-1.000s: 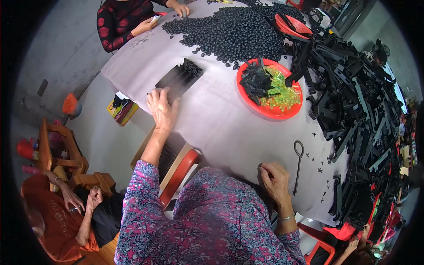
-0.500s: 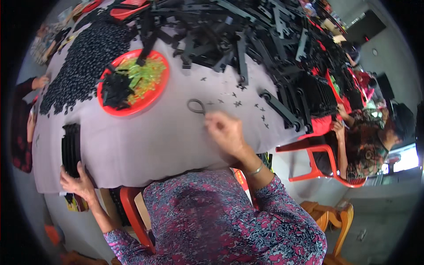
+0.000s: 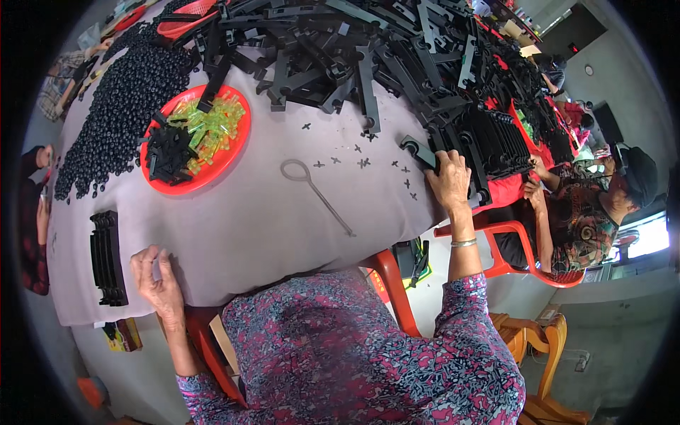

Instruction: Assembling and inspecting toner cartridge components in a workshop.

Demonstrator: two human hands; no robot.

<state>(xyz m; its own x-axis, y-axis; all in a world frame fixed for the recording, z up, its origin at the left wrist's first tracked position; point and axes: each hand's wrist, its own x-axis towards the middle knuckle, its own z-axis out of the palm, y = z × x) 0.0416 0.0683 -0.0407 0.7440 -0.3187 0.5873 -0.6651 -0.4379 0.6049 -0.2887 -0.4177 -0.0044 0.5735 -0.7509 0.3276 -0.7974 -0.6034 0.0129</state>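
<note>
Two hands are working well apart on the grey surface (image 3: 234,234). The right hand (image 3: 448,180) is reaching far right, fingers closing on a black plastic bracket (image 3: 419,151) at the pile's edge (its long axis running up-left from the fingertips). The left hand (image 3: 157,276) is resting loosely curled, empty, just beside a black ribbed strip (image 3: 108,257).

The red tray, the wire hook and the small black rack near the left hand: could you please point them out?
red tray (image 3: 228,157), head view, bare right rim.
wire hook (image 3: 322,200), head view, mid shaft.
black rack (image 3: 108,258), head view, middle.
</note>
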